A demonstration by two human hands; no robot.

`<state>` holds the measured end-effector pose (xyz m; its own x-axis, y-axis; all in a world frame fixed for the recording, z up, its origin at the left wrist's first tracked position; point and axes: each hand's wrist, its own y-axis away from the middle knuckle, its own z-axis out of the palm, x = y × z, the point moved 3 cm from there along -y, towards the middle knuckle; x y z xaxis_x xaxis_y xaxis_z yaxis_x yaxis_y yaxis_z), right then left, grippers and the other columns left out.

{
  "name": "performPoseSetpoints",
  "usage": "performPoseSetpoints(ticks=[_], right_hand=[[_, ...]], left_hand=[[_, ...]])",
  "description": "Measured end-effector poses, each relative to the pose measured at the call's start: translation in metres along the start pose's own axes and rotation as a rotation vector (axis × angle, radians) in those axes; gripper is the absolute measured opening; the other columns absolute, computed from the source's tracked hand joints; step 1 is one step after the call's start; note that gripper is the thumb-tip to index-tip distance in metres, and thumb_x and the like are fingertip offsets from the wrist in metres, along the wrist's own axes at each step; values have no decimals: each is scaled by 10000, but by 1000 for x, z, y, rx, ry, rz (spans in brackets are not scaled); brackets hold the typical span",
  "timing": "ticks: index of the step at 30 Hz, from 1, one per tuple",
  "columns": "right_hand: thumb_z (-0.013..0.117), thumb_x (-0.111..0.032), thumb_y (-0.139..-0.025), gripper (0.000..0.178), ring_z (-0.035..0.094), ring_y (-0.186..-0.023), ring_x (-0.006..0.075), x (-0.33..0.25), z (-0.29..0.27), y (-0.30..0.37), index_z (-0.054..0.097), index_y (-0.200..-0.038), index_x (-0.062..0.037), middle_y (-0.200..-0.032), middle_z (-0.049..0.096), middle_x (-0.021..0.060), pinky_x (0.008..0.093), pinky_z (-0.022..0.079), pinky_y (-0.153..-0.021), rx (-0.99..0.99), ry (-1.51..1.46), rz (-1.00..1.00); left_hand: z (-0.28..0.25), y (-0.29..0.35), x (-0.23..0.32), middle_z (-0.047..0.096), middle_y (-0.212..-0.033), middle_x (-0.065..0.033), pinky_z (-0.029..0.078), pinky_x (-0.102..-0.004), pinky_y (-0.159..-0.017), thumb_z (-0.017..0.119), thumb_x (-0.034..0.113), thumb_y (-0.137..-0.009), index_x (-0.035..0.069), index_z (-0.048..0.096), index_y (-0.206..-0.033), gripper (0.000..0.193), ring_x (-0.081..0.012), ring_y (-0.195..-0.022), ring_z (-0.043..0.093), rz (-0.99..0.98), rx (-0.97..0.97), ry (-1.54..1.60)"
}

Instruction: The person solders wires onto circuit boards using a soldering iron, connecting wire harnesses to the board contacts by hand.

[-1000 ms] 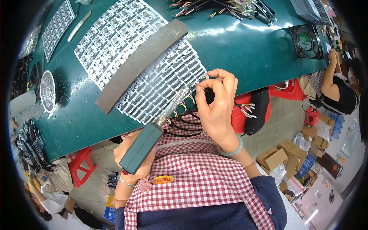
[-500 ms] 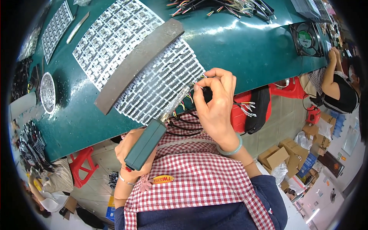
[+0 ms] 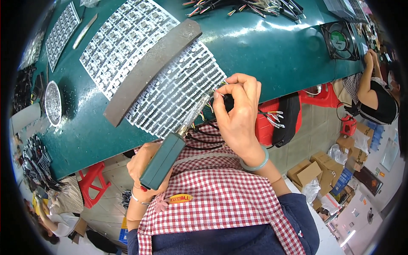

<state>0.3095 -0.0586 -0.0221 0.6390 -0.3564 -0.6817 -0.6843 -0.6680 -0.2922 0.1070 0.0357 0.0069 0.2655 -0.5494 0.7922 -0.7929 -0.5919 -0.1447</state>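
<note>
Right hand [image 3: 240,111] pinches a wire [image 3: 223,83] beside the panel [image 3: 180,83]; likely limp, best held near its tip. Left hand [image 3: 141,160] clasps the tool [image 3: 163,161].

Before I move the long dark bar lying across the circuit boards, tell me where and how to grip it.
Probably pinch the long dark bar across its long sides near its lower-left end, coming from the left: that end projects past the circuit boards, over the green tabletop.

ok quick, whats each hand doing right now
Left hand: closed, holding the green-handled soldering iron.
Right hand: fingertips closed, apparently pinching thin coloured wires beside the circuit boards.
</note>
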Motion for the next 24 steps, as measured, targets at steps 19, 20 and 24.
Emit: performPoseSetpoints(ticks=[19, 20, 24], right_hand=[[665, 41, -752, 124, 468, -952, 306, 1, 0, -1, 579, -839, 24, -1025, 493, 154, 401, 404, -804, -12, -20, 21], [665, 41, -752, 124, 468, -952, 306, 0, 0, -1, 579, -839, 24, -1025, 493, 154, 401, 404, -804, -14, -20, 5], [666, 36, -747, 123, 470, -953, 294, 2, 0, -1, 582, -835, 20, -1021, 495, 145, 394, 404, -805, -8, -33, 17]], left_hand=[[-6, 11, 2, 697, -898, -171, 572, -310, -659, 716, 0, -619, -28, 724, -874, 257, -285, -760, 714, -27, 46, -93], [-5, 12, 2, 697, -898, -171, 572, -310, -659, 716, 0, -619, -28, 724, -874, 257, -285, -760, 714, -27, 47, -93], [-5, 14, 0, 700, -905, -172, 571, -312, -660, 723, -5, -620, -33, 722, -873, 254, -285, -763, 714, -37, 47, -85]])
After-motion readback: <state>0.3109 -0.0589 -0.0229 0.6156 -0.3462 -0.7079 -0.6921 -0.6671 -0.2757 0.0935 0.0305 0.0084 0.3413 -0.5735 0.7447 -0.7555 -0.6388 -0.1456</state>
